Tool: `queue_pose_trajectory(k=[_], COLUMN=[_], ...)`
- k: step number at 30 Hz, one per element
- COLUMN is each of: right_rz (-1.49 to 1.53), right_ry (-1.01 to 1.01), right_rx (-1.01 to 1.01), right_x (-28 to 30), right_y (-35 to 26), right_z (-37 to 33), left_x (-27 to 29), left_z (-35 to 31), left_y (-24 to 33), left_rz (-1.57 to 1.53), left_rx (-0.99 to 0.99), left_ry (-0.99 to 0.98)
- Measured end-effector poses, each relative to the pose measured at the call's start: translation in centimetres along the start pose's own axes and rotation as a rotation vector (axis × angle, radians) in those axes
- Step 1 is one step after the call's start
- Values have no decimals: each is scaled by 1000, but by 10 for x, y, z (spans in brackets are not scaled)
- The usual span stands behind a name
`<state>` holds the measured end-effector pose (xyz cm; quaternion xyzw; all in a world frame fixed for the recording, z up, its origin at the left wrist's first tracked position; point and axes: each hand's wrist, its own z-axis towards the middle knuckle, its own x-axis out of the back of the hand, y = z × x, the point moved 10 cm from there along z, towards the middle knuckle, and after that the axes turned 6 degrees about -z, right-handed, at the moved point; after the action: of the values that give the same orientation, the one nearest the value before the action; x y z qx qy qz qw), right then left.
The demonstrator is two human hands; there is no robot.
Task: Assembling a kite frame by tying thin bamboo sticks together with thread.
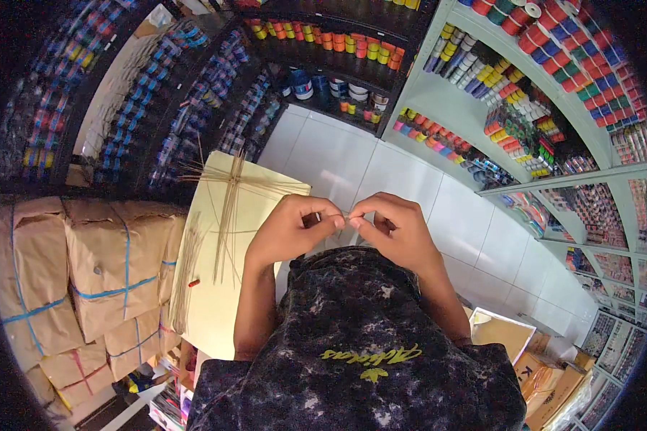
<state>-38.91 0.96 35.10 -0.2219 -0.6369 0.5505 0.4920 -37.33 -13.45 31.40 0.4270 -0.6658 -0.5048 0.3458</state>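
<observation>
My left hand [295, 228] and my right hand [397, 226] meet in front of my chest, thumbs and forefingers pinched together. A thin, brownish strand-like thing [347, 216] shows faintly between the fingertips; it is too small to name surely. To the left of my left hand lies a pale yellow board [212, 316]. On it several thin brown sticks [233, 181] cross each other in a star-like bundle, some reaching past its edge. More loose thin sticks [185, 287] lie along its left side, near a small red object [194, 283].
Paper-wrapped parcels [108, 266] tied with blue string are stacked at the left. Dark shelves [323, 65] and pale shelves [438, 93] hold many colourful spools. White floor tiles [402, 172] extend beyond my hands. Cardboard boxes [546, 381] stand at the lower right.
</observation>
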Motion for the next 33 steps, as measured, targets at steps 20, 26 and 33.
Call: queue_pose_trajectory(k=[20,26,33], right_rz=[-124,-53,-17], right_ry=[141,60,-13], right_rx=[83,44,31], right_x=[12,7,2], right_y=[-6,-2,-6], right_z=[-7,-6,-4], left_x=[1,-1,-13], left_z=[-3,-5,-11], left_y=[17,16,55], left_rz=[144,132,268], left_rx=[-119,-64,-280], left_ry=[93,80,66])
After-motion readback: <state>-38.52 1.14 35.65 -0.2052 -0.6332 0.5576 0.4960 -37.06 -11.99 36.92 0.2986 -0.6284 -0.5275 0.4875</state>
